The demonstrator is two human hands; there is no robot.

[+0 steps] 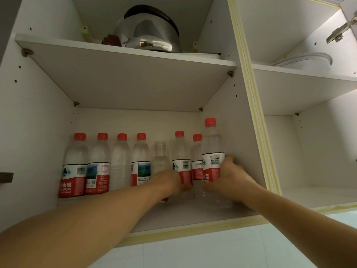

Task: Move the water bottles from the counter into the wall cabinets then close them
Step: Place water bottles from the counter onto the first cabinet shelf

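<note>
Several clear water bottles with red caps and red-and-white labels stand in a row on the bottom shelf [193,217] of the open wall cabinet. My right hand [229,178] grips the nearest bottle [212,151] at the right end, upright by the cabinet's side wall. My left hand [170,182] reaches in beside it and holds the base of another bottle [180,157] in the row; its fingers are hidden behind the hand. A bottle with a clear cap [160,157] stands just left of that hand.
A steel kettle [148,31] sits on the upper shelf [123,74]. The neighbouring cabinet bay [313,151] to the right is open, with a white dish [309,60] on its upper shelf and a door hinge [340,29] at top right. White tiled wall lies below.
</note>
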